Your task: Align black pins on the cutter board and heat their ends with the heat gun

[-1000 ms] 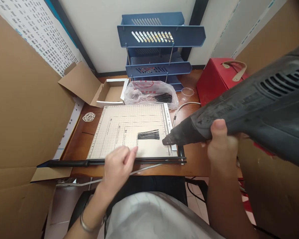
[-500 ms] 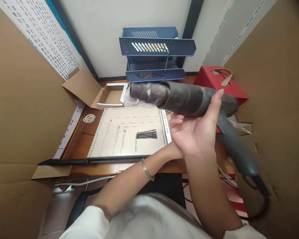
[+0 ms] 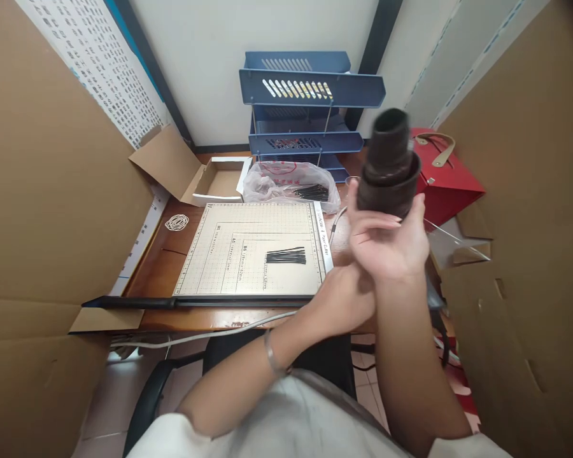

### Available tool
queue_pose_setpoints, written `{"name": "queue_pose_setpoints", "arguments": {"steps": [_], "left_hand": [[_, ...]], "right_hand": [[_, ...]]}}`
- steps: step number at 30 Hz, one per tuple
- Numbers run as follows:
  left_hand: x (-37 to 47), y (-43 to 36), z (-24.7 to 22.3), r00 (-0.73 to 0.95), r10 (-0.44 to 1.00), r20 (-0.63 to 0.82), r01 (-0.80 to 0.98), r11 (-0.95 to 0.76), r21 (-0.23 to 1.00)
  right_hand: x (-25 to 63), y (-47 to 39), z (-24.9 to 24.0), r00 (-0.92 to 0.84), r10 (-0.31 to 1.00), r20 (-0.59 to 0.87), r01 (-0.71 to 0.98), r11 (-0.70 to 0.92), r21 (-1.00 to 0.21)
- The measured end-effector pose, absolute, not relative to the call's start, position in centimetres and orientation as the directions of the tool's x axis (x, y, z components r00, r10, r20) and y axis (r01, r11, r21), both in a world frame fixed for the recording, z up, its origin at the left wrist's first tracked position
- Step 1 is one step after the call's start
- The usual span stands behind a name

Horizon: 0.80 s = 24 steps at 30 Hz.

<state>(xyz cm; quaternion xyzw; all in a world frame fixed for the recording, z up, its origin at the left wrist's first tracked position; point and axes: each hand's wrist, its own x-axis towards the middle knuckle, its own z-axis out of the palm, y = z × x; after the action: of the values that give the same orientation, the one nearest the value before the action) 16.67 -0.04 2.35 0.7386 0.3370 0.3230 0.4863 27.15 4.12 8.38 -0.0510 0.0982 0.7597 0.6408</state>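
Note:
My right hand [image 3: 389, 245] is wrapped around the barrel of a dark heat gun [image 3: 386, 168], whose stepped round nozzle points up and away from me. Below my wrist, part of its handle shows at the right. My left hand [image 3: 348, 299] crosses to my right wrist and touches it; its fingers are hidden behind that wrist. Left of both hands lies a paper cutter [image 3: 210, 254] with a printed grid. A small bundle of thin black strips [image 3: 286, 256] rests on its board.
A clear plastic bag [image 3: 267, 184] with black strips stands behind the cutter, beside an open cardboard box [image 3: 219, 181]. Blue tray shelves [image 3: 310, 89] stand at the back, a red box [image 3: 451, 172] at right. A white coil [image 3: 176, 222] lies left. Cardboard walls [image 3: 52, 191] enclose both sides.
The heat gun has swung from lying sideways, nozzle to the left, to pointing up and away. It has shifted right, uncovering the plastic bag. My left hand stays by my right wrist.

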Motion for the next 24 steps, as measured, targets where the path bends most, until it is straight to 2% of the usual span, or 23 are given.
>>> {"name": "queue_pose_setpoints", "arguments": {"steps": [2, 5, 7, 9, 12, 14, 20, 24], "left_hand": [[12.9, -1.6, 1.8, 0.531, 0.834, 0.150, 0.283, -0.341, 0.896], [7.7, -1.5, 1.3, 0.389, 0.886, 0.254, 0.464, -0.426, 0.777], [5.0, 0.1, 1.2, 0.301, 0.912, 0.279, 0.592, -0.408, 0.695], [3.2, 2.2, 1.2, 0.329, 0.902, 0.281, 0.674, -0.433, 0.599], [2.1, 4.6, 1.1, 0.451, 0.862, 0.230, 0.742, -0.506, 0.441], [1.9, 5.5, 1.0, 0.499, 0.848, 0.180, 0.758, -0.527, 0.384], [2.7, 5.9, 1.0, 0.551, 0.828, 0.104, 0.768, -0.552, 0.326], [3.7, 5.1, 1.2, 0.497, 0.864, 0.081, 0.813, -0.496, 0.305]], "right_hand": [[29.6, 4.9, 7.0, -0.180, 0.970, -0.163, -0.971, -0.149, 0.189], [32.1, 5.8, 5.5, -0.155, 0.977, -0.144, -0.935, -0.098, 0.341], [32.6, 6.1, 5.2, -0.133, 0.977, -0.169, -0.913, -0.054, 0.404], [32.4, 6.4, 5.4, -0.112, 0.971, -0.211, -0.904, -0.011, 0.428], [31.8, 6.9, 5.6, -0.100, 0.960, -0.260, -0.905, 0.021, 0.425], [31.6, 7.4, 5.7, -0.084, 0.957, -0.276, -0.917, 0.034, 0.396], [32.0, 8.3, 5.2, -0.031, 0.966, -0.256, -0.940, 0.058, 0.335], [32.4, 8.5, 4.8, 0.015, 0.965, -0.262, -0.963, 0.084, 0.255]]}}
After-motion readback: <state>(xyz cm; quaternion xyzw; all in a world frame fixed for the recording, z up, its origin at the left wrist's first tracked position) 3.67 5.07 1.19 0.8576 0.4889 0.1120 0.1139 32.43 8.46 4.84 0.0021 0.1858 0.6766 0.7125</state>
